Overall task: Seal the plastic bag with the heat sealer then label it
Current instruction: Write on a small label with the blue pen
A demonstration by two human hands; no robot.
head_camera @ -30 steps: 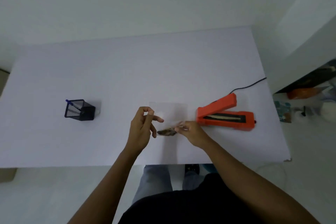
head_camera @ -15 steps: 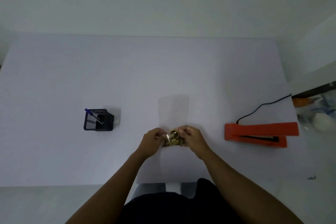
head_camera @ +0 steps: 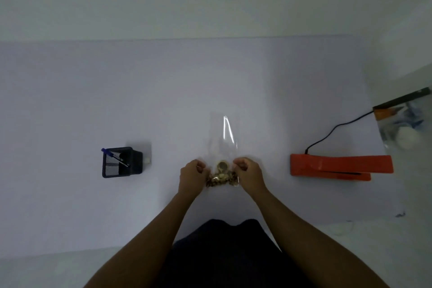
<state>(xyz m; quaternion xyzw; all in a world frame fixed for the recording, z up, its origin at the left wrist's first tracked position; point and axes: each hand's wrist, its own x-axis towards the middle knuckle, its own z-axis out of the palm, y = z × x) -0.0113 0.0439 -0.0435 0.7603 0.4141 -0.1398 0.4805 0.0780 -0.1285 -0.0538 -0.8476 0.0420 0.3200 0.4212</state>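
On the far left of the white table [head_camera: 70, 100] stands a black wire-mesh pen holder [head_camera: 121, 163] with a blue pen [head_camera: 115, 157] inside, untouched, so labelling looks not yet begun. At centre, the left hand [head_camera: 192, 176] and right hand [head_camera: 248, 174] each pinch a side of the clear plastic bag [head_camera: 224, 138], fingers curled round its edges; its brown contents sit near the person, its open end lying away. Well apart at right, the orange heat sealer [head_camera: 340, 166] lies unused; sealing seems still to come

Clear glossy plastic bag [head_camera: 224, 138], matt white table [head_camera: 163, 91], black wire-mesh pen holder [head_camera: 121, 165], smooth orange plastic sealer [head_camera: 339, 165].
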